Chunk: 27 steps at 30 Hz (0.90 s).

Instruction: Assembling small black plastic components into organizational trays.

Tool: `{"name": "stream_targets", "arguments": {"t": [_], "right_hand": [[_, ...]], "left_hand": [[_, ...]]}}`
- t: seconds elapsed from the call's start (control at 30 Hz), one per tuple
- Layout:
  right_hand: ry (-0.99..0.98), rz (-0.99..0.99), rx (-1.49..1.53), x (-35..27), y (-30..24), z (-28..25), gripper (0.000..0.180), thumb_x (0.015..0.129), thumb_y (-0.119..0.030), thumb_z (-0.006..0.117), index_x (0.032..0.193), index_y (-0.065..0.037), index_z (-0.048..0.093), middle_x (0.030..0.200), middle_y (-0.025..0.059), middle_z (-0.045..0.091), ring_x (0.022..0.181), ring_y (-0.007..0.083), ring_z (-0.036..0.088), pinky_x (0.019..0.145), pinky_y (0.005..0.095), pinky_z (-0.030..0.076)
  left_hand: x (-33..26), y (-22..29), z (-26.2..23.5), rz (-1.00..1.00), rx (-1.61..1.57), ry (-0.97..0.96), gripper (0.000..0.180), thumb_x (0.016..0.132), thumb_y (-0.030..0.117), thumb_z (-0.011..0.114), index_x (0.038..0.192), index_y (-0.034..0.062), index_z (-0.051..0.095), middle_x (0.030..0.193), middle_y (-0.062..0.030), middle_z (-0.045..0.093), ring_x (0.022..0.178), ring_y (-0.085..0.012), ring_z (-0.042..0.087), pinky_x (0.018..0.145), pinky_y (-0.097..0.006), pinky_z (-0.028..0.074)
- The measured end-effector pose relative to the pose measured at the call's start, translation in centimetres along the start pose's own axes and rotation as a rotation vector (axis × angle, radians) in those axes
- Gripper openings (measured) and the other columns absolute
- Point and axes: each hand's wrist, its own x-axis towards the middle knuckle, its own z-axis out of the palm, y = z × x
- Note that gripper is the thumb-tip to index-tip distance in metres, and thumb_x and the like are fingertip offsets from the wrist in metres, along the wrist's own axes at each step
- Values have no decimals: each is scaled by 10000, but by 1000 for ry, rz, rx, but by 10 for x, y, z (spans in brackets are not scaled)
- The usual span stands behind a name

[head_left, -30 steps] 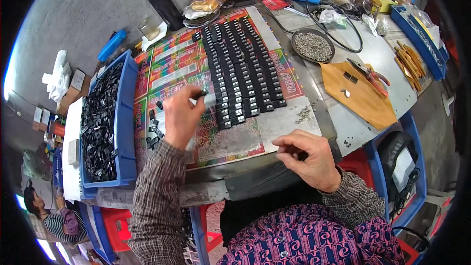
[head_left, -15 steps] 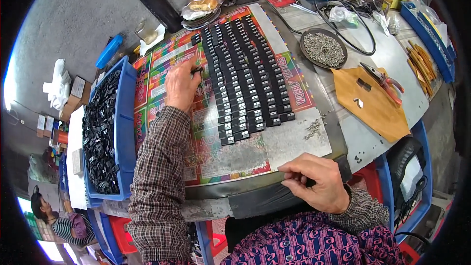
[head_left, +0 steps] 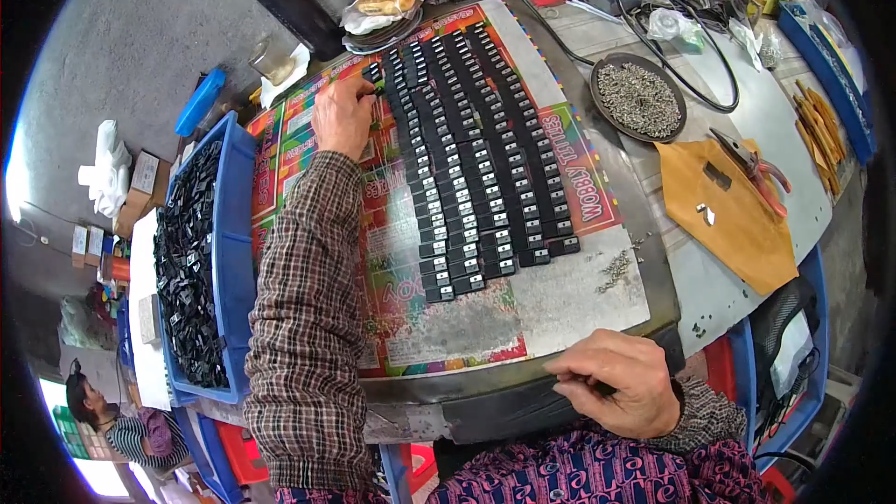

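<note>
My left hand [head_left: 343,119] is at the far left end of the rows, its thumb and fingers pinched on a small black plastic piece [head_left: 378,90], mostly hidden by the fingertips. Just beyond it lies another black piece [head_left: 372,72]. Long close-set columns of black plastic pieces [head_left: 464,159], each with a small silver face, cover the middle of the printed sheet [head_left: 579,168]. My right hand [head_left: 621,383] hovers by the table's near edge, fingers loosely curled and thumb a little apart. Nothing shows between its fingertips.
A blue bin [head_left: 229,252] heaped with loose black pieces stands left. To the right are a round dish [head_left: 597,98] of small metal parts, pliers [head_left: 767,182] on a tan sheet [head_left: 719,243], and scattered metal bits [head_left: 616,271]. A black flask [head_left: 291,7] and cables lie beyond.
My left hand has moved farther away with the black piece, up to the end of the leftmost column. My right hand has dropped slightly toward me. The view has shifted a little.
</note>
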Motion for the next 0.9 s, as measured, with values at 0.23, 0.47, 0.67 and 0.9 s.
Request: {"name": "stream_targets", "arguments": {"t": [0.23, 0.47, 0.67, 0.9], "right_hand": [[23, -44, -11, -2, 1, -1, 284, 683, 23, 759, 950, 3, 665, 823, 108, 651, 691, 241, 640, 585, 322, 516], [-13, -35, -23, 0, -2, 0, 271, 685, 42, 745, 941, 6, 663, 800, 110, 647, 677, 241, 633, 572, 317, 506], [5, -19, -83, 0, -6, 1, 229, 713, 47, 723, 929, -2, 666, 779, 112, 637, 626, 211, 610, 556, 294, 490], [39, -14, -114, -2, -4, 7, 176, 745, 57, 691, 911, 3, 669, 784, 82, 636, 619, 152, 583, 533, 252, 458]], "left_hand": [[12, 8, 8, 22, 61, 65, 187, 753, 147, 685, 912, 58, 724, 853, -160, 699, 804, -324, 666, 764, -407, 505], [-8, -4, -11, 138, 117, 165, 188, 776, 115, 601, 928, 112, 711, 851, -160, 675, 821, -363, 645, 748, -466, 496], [-69, 22, -96, 166, -28, 48, 169, 779, 124, 630, 907, 51, 712, 831, -155, 682, 748, -307, 661, 700, -387, 516], [-176, 21, -164, -20, 5, -26, 100, 806, 42, 650, 895, 5, 676, 769, -134, 650, 594, -201, 596, 572, -302, 466]]}}
